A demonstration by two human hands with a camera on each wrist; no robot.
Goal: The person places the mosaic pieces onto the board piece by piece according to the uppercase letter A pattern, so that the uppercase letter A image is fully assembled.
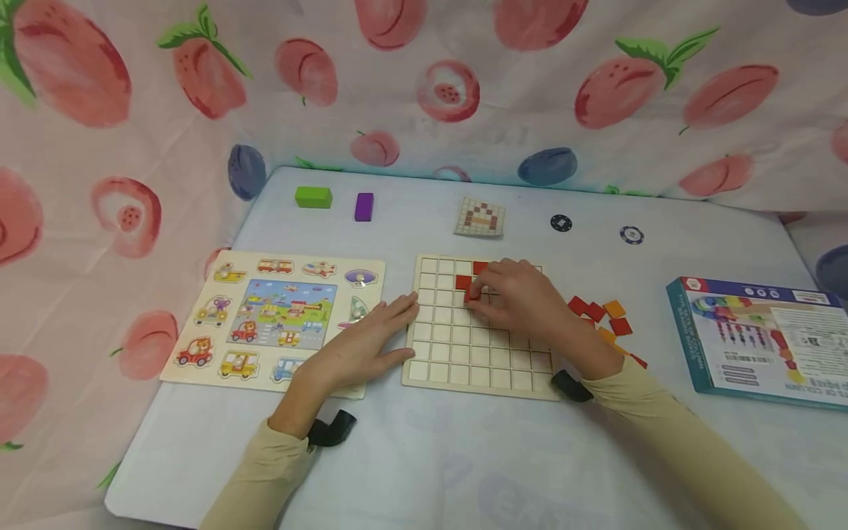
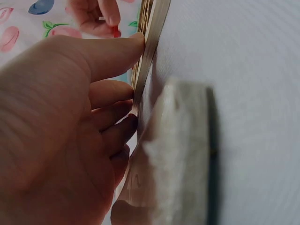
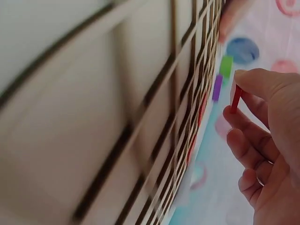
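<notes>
A wooden grid board [image 1: 464,346] lies in the middle of the table, with red tiles [image 1: 463,281] in cells near its top. My right hand [image 1: 510,294] hovers over the board's upper part and pinches a red tile [image 3: 236,99] between thumb and forefinger, just above the cells. My left hand [image 1: 371,342] lies flat on the table, its straight fingers [image 2: 117,51] pressed against the board's left edge [image 2: 150,51]. Loose red and orange tiles [image 1: 606,315] lie right of the board.
A vehicle peg puzzle [image 1: 271,313] sits left of the grid board. A green block [image 1: 313,196], a purple block [image 1: 364,207], a pattern card [image 1: 480,216] and two poker chips [image 1: 561,223] lie at the back. A game box [image 1: 755,338] rests at right.
</notes>
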